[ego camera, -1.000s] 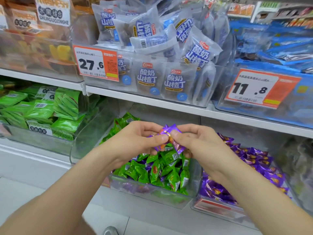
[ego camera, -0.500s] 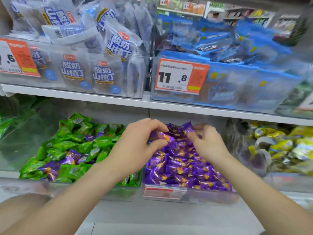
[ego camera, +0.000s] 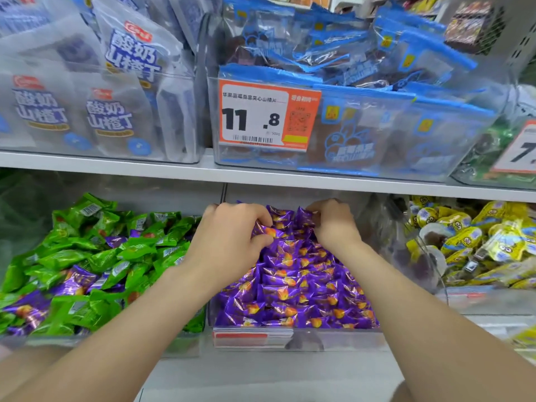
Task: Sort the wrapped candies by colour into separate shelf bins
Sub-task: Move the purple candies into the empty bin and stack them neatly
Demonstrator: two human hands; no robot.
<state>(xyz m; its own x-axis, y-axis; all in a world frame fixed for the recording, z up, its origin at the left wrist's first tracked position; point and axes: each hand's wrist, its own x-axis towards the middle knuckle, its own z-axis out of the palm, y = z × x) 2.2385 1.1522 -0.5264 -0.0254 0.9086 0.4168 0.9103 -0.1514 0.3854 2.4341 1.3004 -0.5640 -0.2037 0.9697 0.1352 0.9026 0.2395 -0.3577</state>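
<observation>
Left hand [ego camera: 229,239] is at the back of the middle bin [ego camera: 333,340], fingers curled and thumb closing on purple candies [ego camera: 298,288] at the top of the pile. Right hand [ego camera: 333,227] is just beside it. Its fingertips are buried among the wrappers, so I cannot tell whether it grasps anything. Purple candies fill the middle bin. Left bin [ego camera: 43,340] holds green candies [ego camera: 87,256] with several purple strays [ego camera: 72,281] mixed in; its left end is cut off by the frame. Right bin [ego camera: 478,300] holds yellow candies [ego camera: 493,250], blurred and partly out of view. The label [ego camera: 252,336] on the middle bin's front is seen edge-on and unreadable. Both forearms cover parts of the bin fronts.
</observation>
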